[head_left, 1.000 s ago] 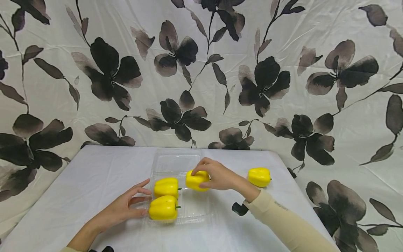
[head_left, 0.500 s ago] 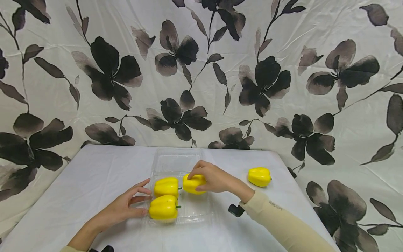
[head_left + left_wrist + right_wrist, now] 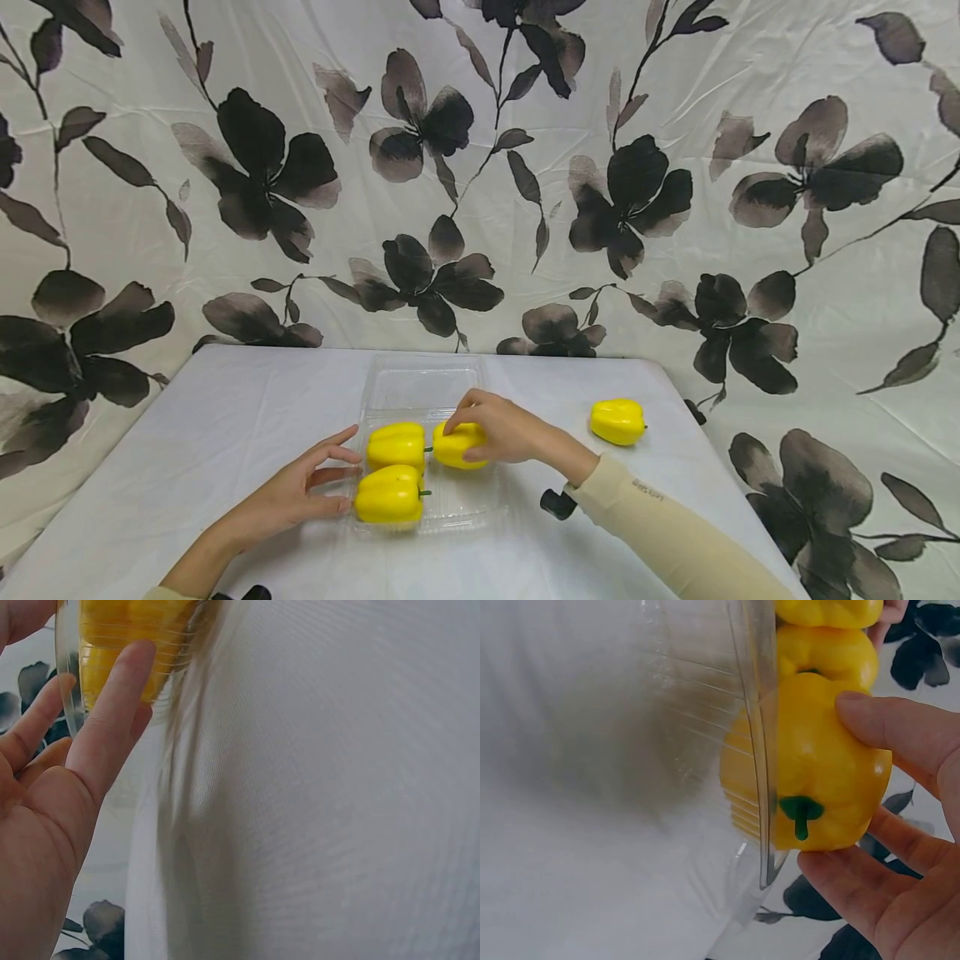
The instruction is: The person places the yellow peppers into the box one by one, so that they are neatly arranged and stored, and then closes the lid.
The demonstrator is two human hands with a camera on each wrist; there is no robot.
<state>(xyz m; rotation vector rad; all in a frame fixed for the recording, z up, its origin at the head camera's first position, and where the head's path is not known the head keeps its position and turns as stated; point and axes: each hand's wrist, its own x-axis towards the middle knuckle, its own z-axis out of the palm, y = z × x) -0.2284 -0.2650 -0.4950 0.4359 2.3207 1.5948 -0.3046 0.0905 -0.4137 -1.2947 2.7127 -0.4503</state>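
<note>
My right hand (image 3: 508, 429) grips a yellow bell pepper (image 3: 452, 452) between thumb and fingers, in the back right part of a clear plastic clamshell container (image 3: 468, 504). In the right wrist view this bell pepper (image 3: 821, 754) shows its green stem, and its lower part lies behind the container's ribbed wall (image 3: 759, 742). Two more yellow peppers, a back one (image 3: 395, 446) and a front one (image 3: 388, 496), lie in the left half. My left hand (image 3: 288, 492) has its fingers spread along the container's left side; the left wrist view shows a fingertip (image 3: 139, 656) at the wall.
The container's lid (image 3: 423, 388) lies folded open toward the back. Another yellow bell pepper (image 3: 617, 421) rests on the white tablecloth (image 3: 570, 550) at the right. A floral curtain (image 3: 525, 225) hangs behind the table.
My right hand has moved the bell pepper left and lower into the container, close beside the back left pepper. The left hand has stayed at the container's side.
</note>
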